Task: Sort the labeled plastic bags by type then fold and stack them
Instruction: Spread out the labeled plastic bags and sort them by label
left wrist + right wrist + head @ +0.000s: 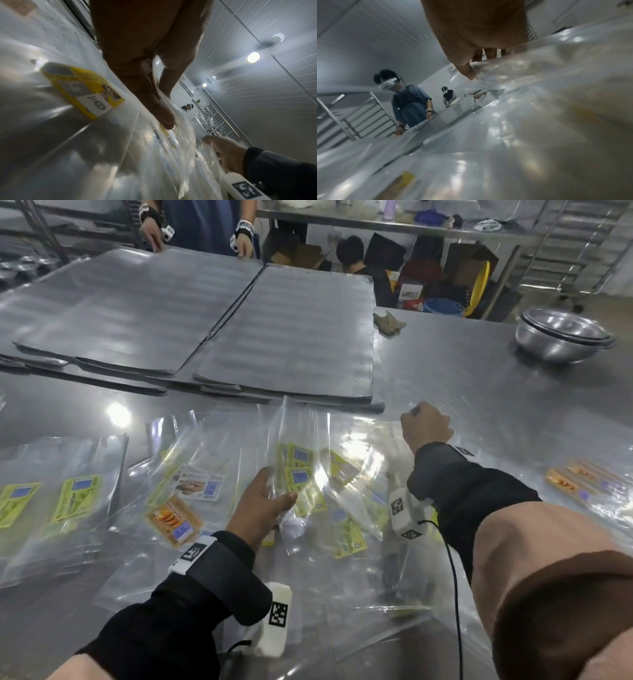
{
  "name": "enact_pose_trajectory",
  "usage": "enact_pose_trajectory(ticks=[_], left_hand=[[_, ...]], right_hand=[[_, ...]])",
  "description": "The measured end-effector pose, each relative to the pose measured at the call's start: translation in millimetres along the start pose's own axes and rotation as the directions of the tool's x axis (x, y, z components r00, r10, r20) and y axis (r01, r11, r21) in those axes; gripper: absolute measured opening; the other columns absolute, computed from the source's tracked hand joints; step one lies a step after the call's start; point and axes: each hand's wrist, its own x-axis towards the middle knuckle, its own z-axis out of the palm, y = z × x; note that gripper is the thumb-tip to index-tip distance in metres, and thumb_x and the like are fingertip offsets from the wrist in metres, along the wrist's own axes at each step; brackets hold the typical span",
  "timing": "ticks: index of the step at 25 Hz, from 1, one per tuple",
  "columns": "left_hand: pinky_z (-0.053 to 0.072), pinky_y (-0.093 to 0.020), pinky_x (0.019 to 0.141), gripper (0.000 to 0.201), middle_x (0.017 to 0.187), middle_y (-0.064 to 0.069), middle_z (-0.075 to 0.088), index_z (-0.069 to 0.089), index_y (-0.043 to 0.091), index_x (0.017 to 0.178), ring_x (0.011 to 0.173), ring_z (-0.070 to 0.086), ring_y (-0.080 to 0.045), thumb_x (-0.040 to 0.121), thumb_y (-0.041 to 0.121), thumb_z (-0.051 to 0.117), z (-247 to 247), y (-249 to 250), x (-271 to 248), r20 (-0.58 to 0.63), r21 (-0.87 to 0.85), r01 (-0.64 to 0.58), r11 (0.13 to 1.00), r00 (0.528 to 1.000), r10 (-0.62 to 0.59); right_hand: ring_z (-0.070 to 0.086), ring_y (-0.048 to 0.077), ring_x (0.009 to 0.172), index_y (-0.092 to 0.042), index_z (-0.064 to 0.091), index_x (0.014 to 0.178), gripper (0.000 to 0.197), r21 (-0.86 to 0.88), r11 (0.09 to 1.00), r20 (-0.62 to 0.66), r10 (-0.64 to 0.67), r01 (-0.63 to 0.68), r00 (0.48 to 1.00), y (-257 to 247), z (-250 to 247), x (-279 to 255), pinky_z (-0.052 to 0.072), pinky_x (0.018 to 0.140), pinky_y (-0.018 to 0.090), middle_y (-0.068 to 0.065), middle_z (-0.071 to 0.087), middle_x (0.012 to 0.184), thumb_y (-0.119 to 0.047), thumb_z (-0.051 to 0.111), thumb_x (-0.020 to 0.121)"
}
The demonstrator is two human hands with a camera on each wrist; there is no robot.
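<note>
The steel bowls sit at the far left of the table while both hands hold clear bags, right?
Not quite. The bowls sit at the far right of the table, as the head view shows. The rest holds: the left hand grips a clear bag with yellow labels, and the right hand grips clear plastic too.

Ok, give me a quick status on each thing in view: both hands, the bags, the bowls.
Left hand: grip pinching clear plastic bags with yellow-green labels, lifted off the steel table.
Right hand: fist closed on a clear bag's edge.
Loose mixed-label bags: unsorted, overlapping.
Green-label bags at left: flat, grouped.
Orange-label bags at right: flat, apart.
Steel bowls: nested, upright.
</note>
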Motion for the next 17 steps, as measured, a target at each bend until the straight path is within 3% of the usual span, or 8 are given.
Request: enact_pose_trajectory(ticks=[2,4,6,7,9,11,14,17], left_hand=[[0.048,-0.020,0.061,0.037,0.116,-0.007,0.063,0.048,0.019,0.119,0.096,0.062,-0.020,0.089,-0.001,0.058,-2,3,1,-0.004,-0.024,-0.007,1.000,1.000,0.007],[0.049,-0.025,0.060,0.040,0.116,-0.008,0.063,0.047,0.020,0.122,0.096,0.063,-0.024,0.089,0.000,0.058,-5,2,2,-0.028,-0.042,0.006,0.999,1.000,-0.008],[0.052,-0.032,0.059,0.046,0.116,-0.009,0.063,0.045,0.017,0.129,0.096,0.063,-0.026,0.089,-0.001,0.058,-12,-2,0,-0.061,-0.054,0.030,0.998,0.998,-0.033],[0.055,-0.039,0.065,0.049,0.116,-0.009,0.063,0.043,0.016,0.132,0.098,0.063,-0.028,0.088,-0.001,0.058,-15,-4,-2,-0.074,-0.058,0.041,0.997,0.996,-0.046],[0.052,-0.054,0.084,0.053,0.119,-0.012,0.061,0.040,0.013,0.136,0.106,0.061,-0.032,0.088,-0.003,0.058,-24,-8,-6,-0.093,-0.067,0.068,0.995,0.993,-0.074],[0.049,-0.056,0.089,0.052,0.121,-0.015,0.060,0.039,0.012,0.134,0.109,0.060,-0.034,0.088,-0.004,0.057,-32,-10,-10,-0.103,-0.066,0.078,0.995,0.991,-0.084],[0.048,-0.057,0.090,0.051,0.123,-0.017,0.059,0.040,0.014,0.132,0.110,0.059,-0.035,0.088,-0.004,0.057,-42,-11,-12,-0.104,-0.070,0.085,0.994,0.990,-0.092],[0.050,-0.054,0.087,0.058,0.124,-0.017,0.058,0.036,0.013,0.139,0.111,0.059,-0.035,0.087,-0.003,0.058,-51,-12,-13,-0.112,-0.074,0.080,0.994,0.990,-0.088]], right_hand=[[0.051,0.033,0.109,-0.005,0.061,0.106,0.024,0.194,0.976,-0.027,-0.095,0.099,0.995,-16,-7,-12,0.037,0.086,0.034,0.014,0.062,0.108,-0.020,0.048,0.091],[0.055,0.029,0.098,-0.001,0.059,0.106,0.033,0.360,0.919,0.163,-0.233,0.162,0.959,-35,-4,-30,0.038,0.076,0.032,0.014,0.061,0.107,-0.031,0.055,0.092],[0.054,0.026,0.101,0.000,0.057,0.116,0.046,0.231,0.944,0.495,-0.323,0.237,0.806,-47,8,-48,0.040,0.084,0.034,0.014,0.059,0.115,-0.041,0.051,0.094],[0.053,0.027,0.108,-0.001,0.055,0.121,0.044,0.139,0.941,0.579,-0.329,0.307,0.746,-47,17,-52,0.039,0.090,0.033,0.014,0.057,0.122,-0.037,0.050,0.095],[0.050,0.026,0.118,-0.005,0.054,0.125,0.035,0.078,0.930,0.543,-0.342,0.360,0.767,-42,30,-51,0.037,0.094,0.027,0.013,0.054,0.131,-0.017,0.056,0.093],[0.047,0.027,0.122,-0.009,0.051,0.128,0.044,0.041,0.942,0.483,-0.311,0.333,0.818,-37,39,-46,0.037,0.095,0.027,0.012,0.052,0.133,-0.010,0.063,0.086],[0.041,0.031,0.128,-0.014,0.038,0.138,0.071,-0.225,0.902,0.556,-0.192,0.369,0.808,-37,42,-46,0.036,0.104,0.042,0.010,0.044,0.138,-0.029,0.074,0.078],[0.044,0.030,0.125,-0.014,0.041,0.134,0.073,-0.353,0.833,0.561,-0.176,0.427,0.808,-42,41,-50,0.036,0.104,0.042,0.008,0.049,0.133,-0.040,0.075,0.076]])
